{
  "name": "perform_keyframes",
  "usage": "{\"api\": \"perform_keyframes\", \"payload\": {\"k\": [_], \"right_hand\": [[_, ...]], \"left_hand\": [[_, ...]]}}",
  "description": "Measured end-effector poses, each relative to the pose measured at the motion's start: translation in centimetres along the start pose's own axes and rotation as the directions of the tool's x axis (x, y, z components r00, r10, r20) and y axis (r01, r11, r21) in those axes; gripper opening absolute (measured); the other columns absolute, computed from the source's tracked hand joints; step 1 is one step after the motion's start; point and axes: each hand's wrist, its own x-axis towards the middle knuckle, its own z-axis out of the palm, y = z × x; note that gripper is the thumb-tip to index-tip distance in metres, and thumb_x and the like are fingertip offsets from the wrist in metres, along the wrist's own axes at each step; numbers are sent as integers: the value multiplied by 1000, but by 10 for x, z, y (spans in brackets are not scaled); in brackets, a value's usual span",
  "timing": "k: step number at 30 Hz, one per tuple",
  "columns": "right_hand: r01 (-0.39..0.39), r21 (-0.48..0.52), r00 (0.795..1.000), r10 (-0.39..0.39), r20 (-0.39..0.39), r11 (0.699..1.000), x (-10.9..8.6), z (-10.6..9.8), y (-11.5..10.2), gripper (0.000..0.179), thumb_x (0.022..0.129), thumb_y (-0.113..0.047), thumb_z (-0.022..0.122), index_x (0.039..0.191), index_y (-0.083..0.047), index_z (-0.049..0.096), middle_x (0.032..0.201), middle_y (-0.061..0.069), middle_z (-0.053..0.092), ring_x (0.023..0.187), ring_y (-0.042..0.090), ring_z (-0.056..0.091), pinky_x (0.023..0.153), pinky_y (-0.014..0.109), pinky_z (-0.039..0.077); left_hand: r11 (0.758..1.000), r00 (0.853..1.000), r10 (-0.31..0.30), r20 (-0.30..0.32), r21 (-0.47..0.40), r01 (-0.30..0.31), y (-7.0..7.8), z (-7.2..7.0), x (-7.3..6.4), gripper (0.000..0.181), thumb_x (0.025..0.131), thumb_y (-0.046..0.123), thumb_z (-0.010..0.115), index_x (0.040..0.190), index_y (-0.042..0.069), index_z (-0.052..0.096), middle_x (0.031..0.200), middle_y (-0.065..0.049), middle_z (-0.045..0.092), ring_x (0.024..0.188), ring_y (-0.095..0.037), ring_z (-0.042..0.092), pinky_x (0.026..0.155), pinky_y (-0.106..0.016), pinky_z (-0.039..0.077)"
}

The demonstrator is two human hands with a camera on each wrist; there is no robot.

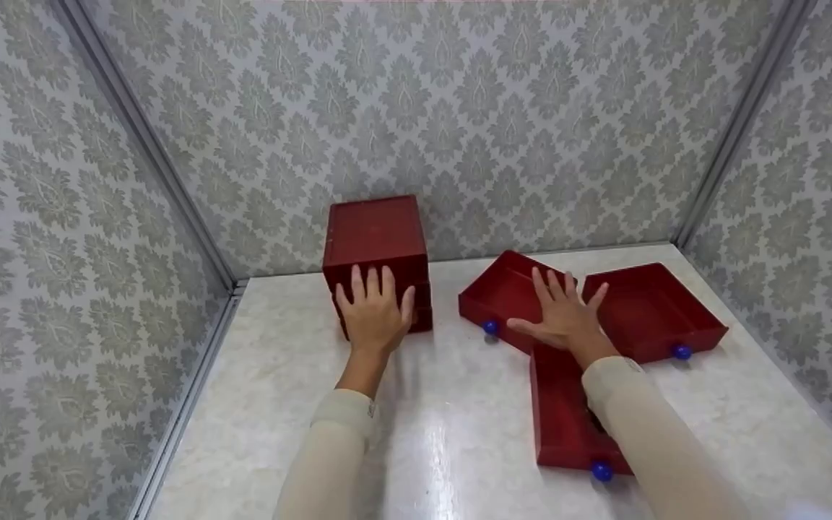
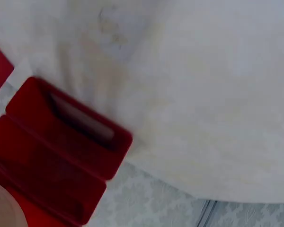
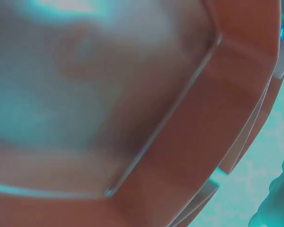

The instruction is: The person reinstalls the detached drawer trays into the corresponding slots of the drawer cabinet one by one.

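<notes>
A red box-shaped cabinet [image 1: 376,227] stands at the back wall; its front shows open slots [image 2: 80,123] in the left wrist view. My left hand [image 1: 374,314] is spread with straight fingers, overlapping the cabinet's front in the head view. The right hand [image 1: 564,318], fingers spread and holding nothing, is over three red drawers with blue ball knobs. They are a back-left drawer [image 1: 492,285], a right drawer [image 1: 658,310] and a front drawer [image 1: 560,412], partly hidden by my right forearm. A drawer's inner wall [image 3: 199,109] fills much of the right wrist view.
The drawers and cabinet stand on a pale marbled table [image 1: 300,433]. Patterned wall panels [image 1: 445,130] enclose it at the back and both sides, with metal corner strips [image 1: 149,144]. Blue knobs [image 1: 601,471] stick out from the drawer fronts.
</notes>
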Motion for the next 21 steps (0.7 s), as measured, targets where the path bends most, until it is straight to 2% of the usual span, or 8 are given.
{"api": "perform_keyframes", "payload": {"k": [3,6,8,10,13,15,17,21], "right_hand": [[42,-36,999,-41,12,998,2,3,-11,116,85,-85,48,166,-17,-1,165,18,33,154,45,25,114,80,-8],[59,-45,998,-57,36,997,2,7,-21,109,89,-68,62,165,-11,9,149,20,55,143,42,47,119,75,6],[59,-38,997,-56,58,998,4,11,-30,103,89,-58,70,164,-9,20,138,20,64,136,42,55,121,72,12],[64,-42,995,-60,80,997,6,14,-37,95,89,-51,74,162,-9,28,133,19,67,133,41,58,121,70,15],[69,-33,992,-66,106,997,8,19,-46,88,90,-46,75,159,-10,35,132,17,68,133,41,58,122,67,16],[62,-6,992,-61,113,998,10,21,-52,87,91,-45,75,160,-11,34,135,16,67,135,40,57,123,65,16],[51,35,993,-54,106,998,13,20,-60,90,92,-46,74,162,-12,30,141,16,63,138,39,53,124,64,15],[68,119,996,-74,50,991,25,10,-85,92,95,-57,65,164,-13,22,155,17,50,145,37,45,126,61,16]], "left_hand": [[1000,992,26,-121,8,-25,-15,-13,19,50,106,50,42,123,8,64,119,-16,67,117,-38,57,91,-61,48],[999,993,-30,-110,-22,28,-38,-23,37,41,107,43,46,117,8,63,118,-19,63,110,-39,56,83,-59,48],[993,995,-93,-30,-75,91,-58,-31,46,38,108,41,47,121,9,62,128,-20,59,115,-41,55,87,-60,49],[979,987,-132,96,-146,145,-76,-37,52,38,109,39,46,127,10,63,138,-21,55,121,-44,55,94,-62,49],[942,947,-115,301,-269,200,-96,-43,57,41,111,35,42,138,10,61,149,-21,50,131,-45,52,107,-61,44],[918,919,-71,387,-336,212,-102,-44,58,44,112,33,40,143,8,58,150,-21,51,135,-44,52,113,-57,42],[895,901,-45,431,-384,228,-104,-44,59,46,112,32,40,147,7,55,149,-20,54,139,-40,50,116,-54,40],[880,899,-48,436,-407,244,-100,-42,62,45,111,32,42,147,7,56,146,-16,59,139,-34,52,117,-49,40]]}}
